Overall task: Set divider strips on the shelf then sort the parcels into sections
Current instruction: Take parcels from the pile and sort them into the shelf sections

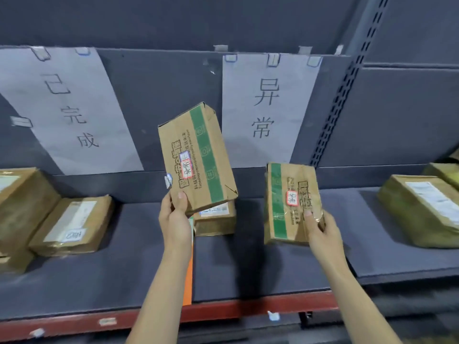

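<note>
Nearest the camera, left grip point(177, 207) pinched a tilted green-taped parcel point(196, 157), sticker "异常"; right grip point(320, 225) clasped a second parcel point(289, 202), same sticker, both above the shelf point(248, 264). Orange divider strip point(188, 279) lay btwn sections. Behind, paper signs read "已完成" point(72, 110) & "异常" point(267, 110).

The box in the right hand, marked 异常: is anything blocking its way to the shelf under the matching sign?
Nothing visible does. The right hand holds the box just below the 异常 sign, and the shelf beneath it is bare. The nearest parcel lies to the left, behind the left hand's box.
</note>
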